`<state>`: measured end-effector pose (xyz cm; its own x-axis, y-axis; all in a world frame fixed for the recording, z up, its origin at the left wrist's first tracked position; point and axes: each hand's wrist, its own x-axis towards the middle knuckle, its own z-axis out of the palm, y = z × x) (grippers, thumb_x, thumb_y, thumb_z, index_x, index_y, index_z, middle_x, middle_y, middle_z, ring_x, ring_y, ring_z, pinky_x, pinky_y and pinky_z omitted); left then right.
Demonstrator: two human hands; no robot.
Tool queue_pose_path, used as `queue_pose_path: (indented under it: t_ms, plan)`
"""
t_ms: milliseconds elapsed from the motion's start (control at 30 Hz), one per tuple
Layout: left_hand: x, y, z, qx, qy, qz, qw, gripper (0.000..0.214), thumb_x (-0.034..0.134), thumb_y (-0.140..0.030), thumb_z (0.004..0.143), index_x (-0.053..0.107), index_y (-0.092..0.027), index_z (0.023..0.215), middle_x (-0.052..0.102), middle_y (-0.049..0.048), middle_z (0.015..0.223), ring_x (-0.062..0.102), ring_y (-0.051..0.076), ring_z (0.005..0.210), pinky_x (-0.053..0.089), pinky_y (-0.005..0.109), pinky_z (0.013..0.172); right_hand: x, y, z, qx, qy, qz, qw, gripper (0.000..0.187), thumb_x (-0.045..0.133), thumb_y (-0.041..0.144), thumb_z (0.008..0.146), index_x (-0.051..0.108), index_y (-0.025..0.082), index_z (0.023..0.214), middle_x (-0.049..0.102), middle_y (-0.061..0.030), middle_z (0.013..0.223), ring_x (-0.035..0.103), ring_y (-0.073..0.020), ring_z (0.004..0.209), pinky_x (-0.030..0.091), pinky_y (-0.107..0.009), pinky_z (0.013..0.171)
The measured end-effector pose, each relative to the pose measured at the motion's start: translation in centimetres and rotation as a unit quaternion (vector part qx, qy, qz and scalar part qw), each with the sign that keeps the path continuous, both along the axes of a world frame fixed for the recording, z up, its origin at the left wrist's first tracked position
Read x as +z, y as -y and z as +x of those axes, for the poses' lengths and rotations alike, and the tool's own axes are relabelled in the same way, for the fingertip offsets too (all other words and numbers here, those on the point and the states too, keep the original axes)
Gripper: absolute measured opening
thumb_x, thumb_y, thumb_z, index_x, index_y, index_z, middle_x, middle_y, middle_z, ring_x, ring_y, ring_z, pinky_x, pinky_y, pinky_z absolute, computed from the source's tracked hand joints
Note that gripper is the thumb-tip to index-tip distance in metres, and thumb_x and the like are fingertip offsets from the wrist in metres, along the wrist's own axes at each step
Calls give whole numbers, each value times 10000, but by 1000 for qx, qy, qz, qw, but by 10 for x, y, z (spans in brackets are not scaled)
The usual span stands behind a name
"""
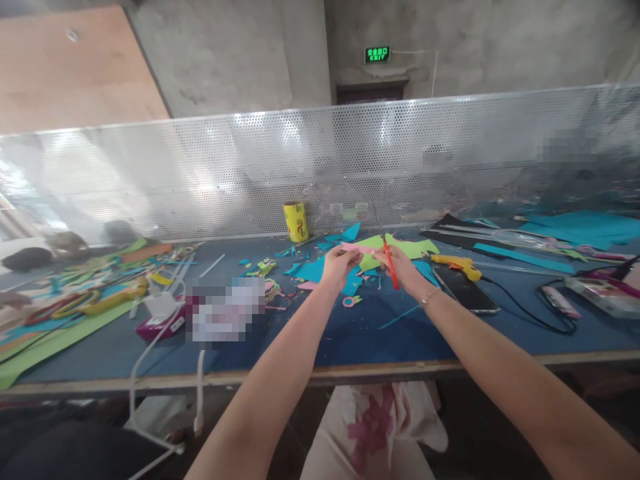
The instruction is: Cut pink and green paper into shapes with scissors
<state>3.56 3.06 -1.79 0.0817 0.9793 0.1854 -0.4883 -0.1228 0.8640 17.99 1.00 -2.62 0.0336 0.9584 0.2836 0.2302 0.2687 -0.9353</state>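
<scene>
Between my two hands, above the middle of the blue-topped table, is a small strip of pink paper [359, 248]. My left hand [343, 265] pinches it from the left. Red-handled scissors [390, 263] are in my right hand [399, 268], blades pointing up and away from me; the fingers of this hand also come close to the paper, and I cannot tell whether they touch it. Behind and beneath the hands lie a piece of light green paper [413, 248] and blue paper pieces [316, 269]. A small pink and blue paper ring [349, 302] lies nearer to me.
A yellow glue gun [457, 265] and a phone [465, 291] lie right of my hands, with a black cable. A yellow roll [297, 221] stands against the perforated metal screen [225, 173]. Paper scraps, a white cable [137, 373] and a purple box [161, 325] are left.
</scene>
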Motion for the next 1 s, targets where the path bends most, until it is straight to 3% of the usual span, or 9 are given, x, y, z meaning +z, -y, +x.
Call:
queue_pose_path:
  t_ms: [100,233,433,600,733,900,1000]
  plan:
    - [-2,3,4,-32,-34,5,999,213,698,-130,556,504,-127,644,587,11,566,593,106,564,485,271,661,2,0,0,-48,-6,19,999,303,611,392,603,451,173,739,389,66,539,334,-53,443,275,-198,416]
    - [-3,8,5,-76,-92,19,993,235,693,-112,548,521,-135,708,600,12,584,602,121,565,482,280,624,6,-1,3,-86,-2,23,996,232,561,341,611,472,171,742,387,62,512,342,-67,435,274,-208,416]
    - [-4,8,2,-110,-185,34,976,192,696,-188,536,570,-128,669,632,45,628,591,131,565,453,262,561,4,-6,10,-91,13,24,996,211,541,281,592,500,160,759,424,51,510,357,-70,428,281,-211,420]
    - [-9,1,0,-77,-287,97,950,173,682,-292,551,622,-133,582,600,24,547,520,100,507,396,224,504,5,-3,6,-24,94,19,995,154,554,291,604,525,157,674,484,24,553,399,-79,474,300,-215,455]
    - [-12,-1,-2,-53,-328,126,935,199,702,-330,517,643,-140,536,520,-12,442,385,58,409,289,199,404,11,6,1,-37,162,28,986,171,584,309,597,536,156,657,521,8,585,448,-99,532,337,-221,510]
    - [-12,0,-4,-71,-326,94,938,218,711,-349,497,645,-144,533,461,-35,395,316,40,371,234,194,370,7,2,1,-42,126,26,991,210,587,279,575,537,156,737,558,-4,653,485,-112,583,361,-224,548]
    - [-11,0,-4,-75,-314,64,944,206,715,-326,491,640,-146,554,477,-35,413,338,45,371,249,195,376,1,-3,5,-43,99,18,994,219,544,235,577,535,159,783,505,30,571,437,-95,505,332,-218,498]
